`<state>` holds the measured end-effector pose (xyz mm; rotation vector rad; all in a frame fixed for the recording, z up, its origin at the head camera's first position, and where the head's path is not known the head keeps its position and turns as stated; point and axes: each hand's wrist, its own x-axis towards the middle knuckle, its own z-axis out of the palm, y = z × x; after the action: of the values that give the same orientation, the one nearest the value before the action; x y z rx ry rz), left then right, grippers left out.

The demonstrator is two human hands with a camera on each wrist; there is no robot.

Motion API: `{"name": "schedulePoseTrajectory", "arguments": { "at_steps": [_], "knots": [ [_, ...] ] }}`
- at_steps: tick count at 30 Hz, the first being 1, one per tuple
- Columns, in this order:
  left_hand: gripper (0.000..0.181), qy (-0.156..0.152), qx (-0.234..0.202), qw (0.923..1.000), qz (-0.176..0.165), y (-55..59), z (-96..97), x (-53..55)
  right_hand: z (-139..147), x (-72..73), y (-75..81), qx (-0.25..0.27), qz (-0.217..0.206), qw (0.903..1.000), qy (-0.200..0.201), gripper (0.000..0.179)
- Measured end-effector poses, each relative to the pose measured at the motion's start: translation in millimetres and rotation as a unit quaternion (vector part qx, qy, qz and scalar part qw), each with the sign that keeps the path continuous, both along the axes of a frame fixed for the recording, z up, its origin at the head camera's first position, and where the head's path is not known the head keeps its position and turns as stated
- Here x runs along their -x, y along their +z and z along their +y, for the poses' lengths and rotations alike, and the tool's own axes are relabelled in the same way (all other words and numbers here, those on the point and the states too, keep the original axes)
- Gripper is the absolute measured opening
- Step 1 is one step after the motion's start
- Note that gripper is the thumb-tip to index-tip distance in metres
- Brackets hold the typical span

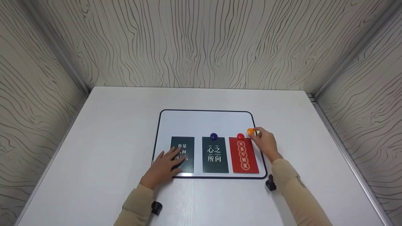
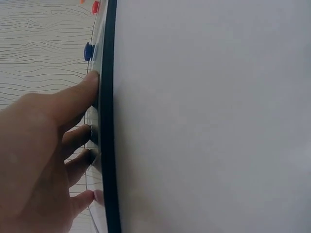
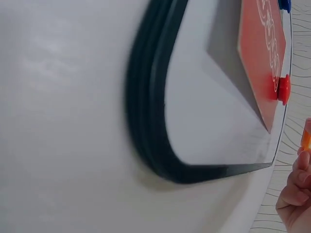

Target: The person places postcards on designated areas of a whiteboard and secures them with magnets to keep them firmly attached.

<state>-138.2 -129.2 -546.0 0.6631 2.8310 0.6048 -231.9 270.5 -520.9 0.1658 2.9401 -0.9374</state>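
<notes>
My left hand (image 1: 164, 167) lies with fingers spread over the left dark green card (image 1: 189, 164), its fingertips touching the card. In the left wrist view the left hand (image 2: 34, 145) reaches over the board's dark edge. My right hand (image 1: 265, 142) pinches an orange round magnet (image 1: 250, 131) between thumb and fingertips, above the top right corner of the red card (image 1: 243, 157). That orange magnet (image 3: 306, 138) also shows at the right edge of the right wrist view. A red magnet (image 1: 240, 136) sits on the red card's top edge.
Beneath the cards is a white board (image 1: 182, 121) with a dark frame, lying on a white table (image 1: 110, 125). A second dark green card (image 1: 215, 166) lies in the middle, a dark blue magnet (image 1: 214, 136) at its top edge. Wood-patterned panels (image 1: 194, 44) surround the table.
</notes>
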Motion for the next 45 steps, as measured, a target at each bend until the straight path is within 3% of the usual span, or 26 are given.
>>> {"name": "schedulePoseTrajectory", "arguments": {
  "at_steps": [13, 45],
  "knots": [
    [0.051, -0.002, 0.008, 0.9998, 0.021, 0.0, 0.5, -0.9, -20, -5.2, 6.9, 0.005, 0.027, 0.9991, 0.032, 0.041],
    [0.052, 0.006, -0.008, 1.0, 0.003, -1.1, -0.7, -0.9, -71, -14.7, 12.9, 0.012, 0.038, 0.9959, 0.082, 0.036]
  ]
}}
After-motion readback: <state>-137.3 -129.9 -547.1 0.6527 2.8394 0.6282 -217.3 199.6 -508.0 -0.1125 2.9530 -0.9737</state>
